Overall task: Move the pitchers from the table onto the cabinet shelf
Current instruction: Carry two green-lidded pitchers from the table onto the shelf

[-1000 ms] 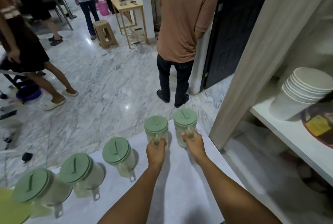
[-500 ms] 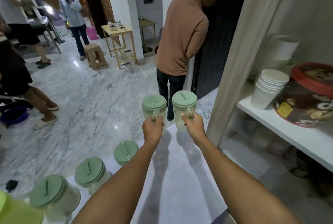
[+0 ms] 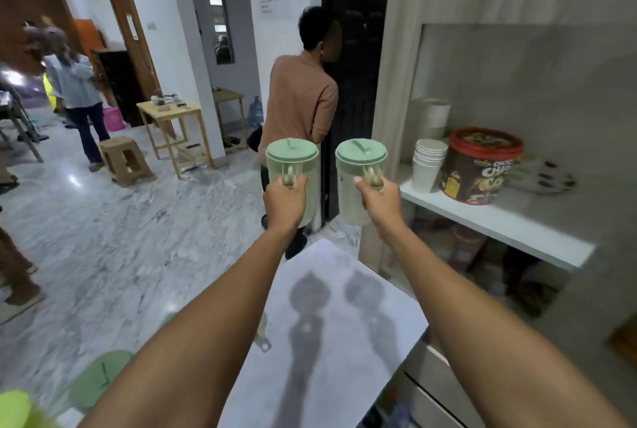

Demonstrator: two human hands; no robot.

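Both pitchers lifted higher off the white table, left hand gripping left pitcher, right hand right pitcher, marble floor

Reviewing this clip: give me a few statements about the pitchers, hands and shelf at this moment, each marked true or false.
1. Each hand holds one green-lidded pitcher by its handle. True: the left hand grips the left pitcher and the right hand grips the right pitcher.
2. Both held pitchers stand on the table. False: they are lifted clear of the white table, which shows their shadows.
3. The cabinet shelf already carries a stack of paper cups and a red-lidded tub. True.
4. A pitcher already stands on the shelf. False: none is visible there.
5. Both held pitchers have their lids off. False: both lids are on.
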